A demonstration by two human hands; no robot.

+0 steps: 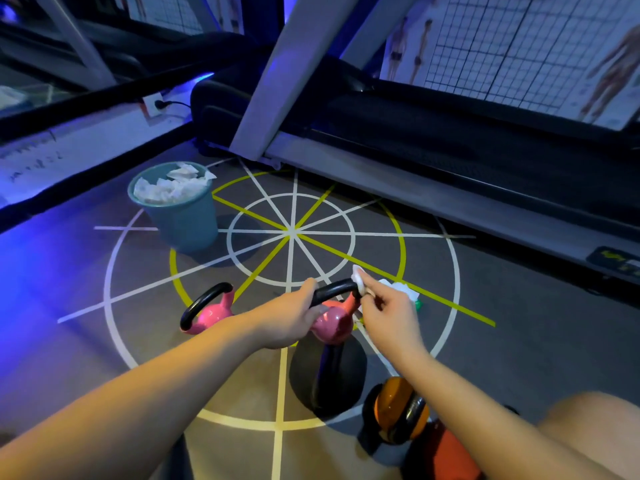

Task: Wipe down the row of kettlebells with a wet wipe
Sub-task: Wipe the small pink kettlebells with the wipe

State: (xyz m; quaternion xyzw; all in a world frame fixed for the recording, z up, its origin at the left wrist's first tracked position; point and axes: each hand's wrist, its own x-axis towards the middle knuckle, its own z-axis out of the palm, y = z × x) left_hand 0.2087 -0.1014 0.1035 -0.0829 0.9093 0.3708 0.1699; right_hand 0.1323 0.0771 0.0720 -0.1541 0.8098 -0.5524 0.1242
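Gym floor [502, 306], bin [183, 216] full of seemingly used wipes [169, 188]; fingers [370, 292] pinching wet wipe [358, 277].

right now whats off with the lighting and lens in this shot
Head view: blue-violet glow at the left edge, warmer light on the forearms; wide-angle bend curves the treadmill; left hand and wipe slightly soft on the pink kettlebell.

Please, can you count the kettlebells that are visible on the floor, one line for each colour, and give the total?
Pink: 2, one being wiped and one to its left
Black: 1
Orange: 1
Red-orange: 1, partly hidden at the bottom edge
Total: 5
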